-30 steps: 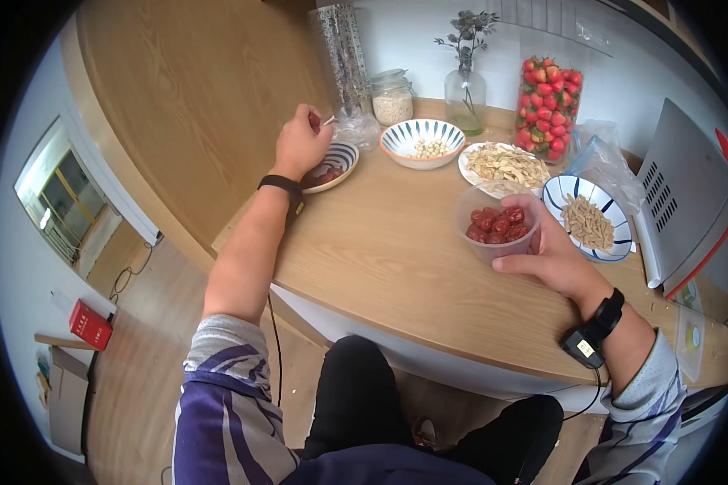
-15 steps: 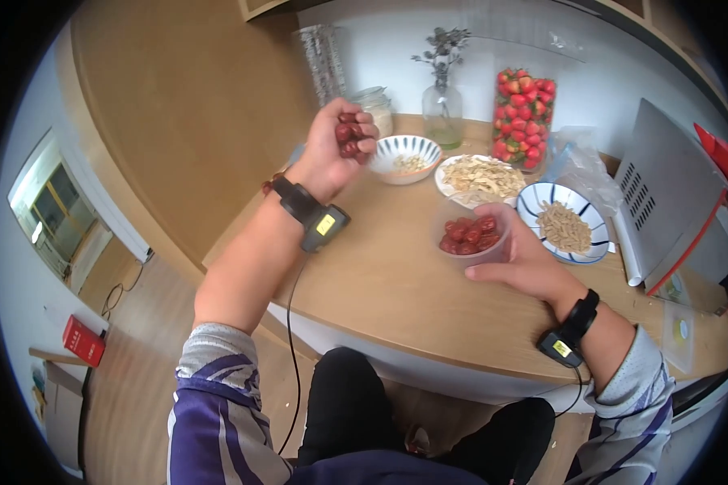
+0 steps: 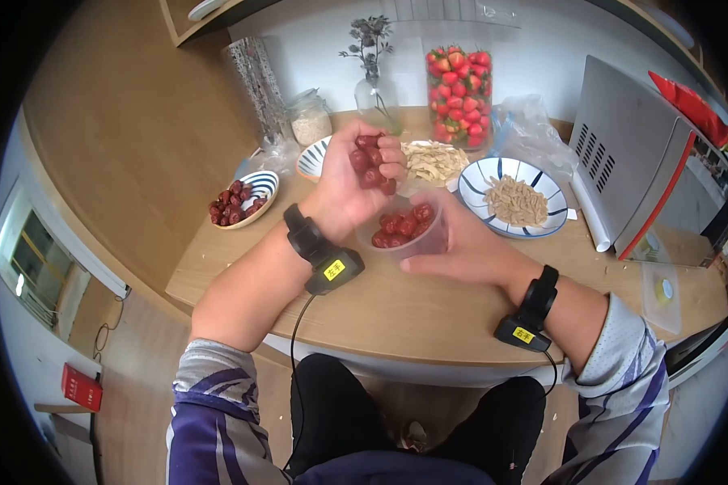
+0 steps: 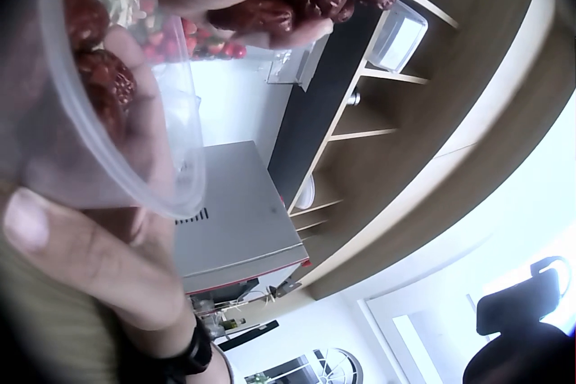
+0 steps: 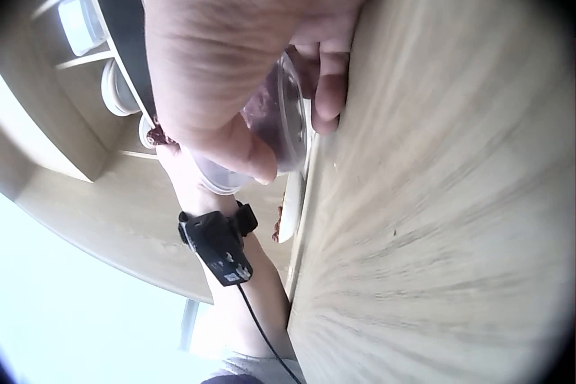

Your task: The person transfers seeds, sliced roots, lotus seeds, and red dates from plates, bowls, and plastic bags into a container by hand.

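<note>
Several red dates [image 3: 370, 162] lie in the left hand [image 3: 352, 182], its fingers curled round them, just above and left of a clear plastic tub [image 3: 429, 236]. More dates [image 3: 396, 228] are inside the tub. The right hand [image 3: 477, 246] grips the tub from its right side, thumb towards the front. In the left wrist view the tub's rim [image 4: 135, 195] is close beside the dates [image 4: 306, 4] in the left hand. The right wrist view shows the right thumb against the tub [image 5: 290, 123].
At the left stands a striped bowl [image 3: 264, 184] with dates. Behind the hands are a bowl [image 3: 310, 159], sliced dried pieces [image 3: 435, 162], a jar [image 3: 310, 121], a vase [image 3: 377, 103] and strawberries [image 3: 459, 97]. A blue-striped plate [image 3: 548, 220] and a grey appliance [image 3: 623, 137] are at the right.
The left hand has come up from the striped bowl with dates in it and moved right, to the tub. The right hand keeps its hold on the tub. The head view has shifted.
</note>
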{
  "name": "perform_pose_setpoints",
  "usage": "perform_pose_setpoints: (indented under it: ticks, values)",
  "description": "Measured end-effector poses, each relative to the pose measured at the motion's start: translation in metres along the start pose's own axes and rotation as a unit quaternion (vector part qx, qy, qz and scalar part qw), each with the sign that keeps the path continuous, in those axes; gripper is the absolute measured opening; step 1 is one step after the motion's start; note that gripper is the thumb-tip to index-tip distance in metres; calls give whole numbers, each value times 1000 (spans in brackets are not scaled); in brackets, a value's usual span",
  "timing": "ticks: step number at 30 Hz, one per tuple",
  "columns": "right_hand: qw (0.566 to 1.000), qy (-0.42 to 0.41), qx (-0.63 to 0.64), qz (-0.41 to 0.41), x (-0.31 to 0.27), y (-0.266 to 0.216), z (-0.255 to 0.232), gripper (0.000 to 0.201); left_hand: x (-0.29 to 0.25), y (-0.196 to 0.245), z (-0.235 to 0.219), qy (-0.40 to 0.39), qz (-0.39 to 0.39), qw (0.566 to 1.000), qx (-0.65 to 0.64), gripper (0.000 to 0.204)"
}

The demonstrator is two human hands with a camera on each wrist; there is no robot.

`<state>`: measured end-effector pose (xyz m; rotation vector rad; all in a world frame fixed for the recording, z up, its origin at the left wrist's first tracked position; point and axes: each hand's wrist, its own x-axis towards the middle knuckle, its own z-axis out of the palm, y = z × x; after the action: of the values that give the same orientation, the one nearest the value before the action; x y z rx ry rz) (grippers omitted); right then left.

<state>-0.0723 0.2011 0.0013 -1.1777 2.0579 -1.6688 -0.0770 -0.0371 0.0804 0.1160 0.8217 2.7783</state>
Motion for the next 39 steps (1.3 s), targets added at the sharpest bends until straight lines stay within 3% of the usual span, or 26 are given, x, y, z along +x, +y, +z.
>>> perform_pose_setpoints:
  ticks: [5, 11, 12, 15, 18, 27, 33, 39]
  values:
    - [1000, 4, -4, -18, 4, 6, 2, 96, -3, 1, -5, -11, 11, 1000, 2, 8]
    - [1000, 0, -23, -7, 6, 6, 0, 98, -2, -2, -2, 33, 47, 998, -22, 10]
    - [1000, -1, -31, -3, 6, 5, 0, 98, 3, 1, -14, -21, 29, 998, -46, 10]
    - [999, -7, -37, -5, 6, 4, 0, 99, 4, -5, -17, -43, 47, 997, -43, 11]
    - [999, -4, 36, -8, 7, 11, 3, 98, 3, -8, -15, -57, 72, 995, -38, 12]
    - [998, -32, 49, 9, 7, 3, 2, 95, -4, 1, -19, -34, 178, 982, 46, 17]
    - [996, -43, 68, 25, 6, -1, 3, 94, -10, -7, -17, 54, 265, 951, 149, 17]
    - [998, -28, 48, 23, 4, -5, 4, 93, -9, -16, -11, 56, 362, 887, 280, 17]
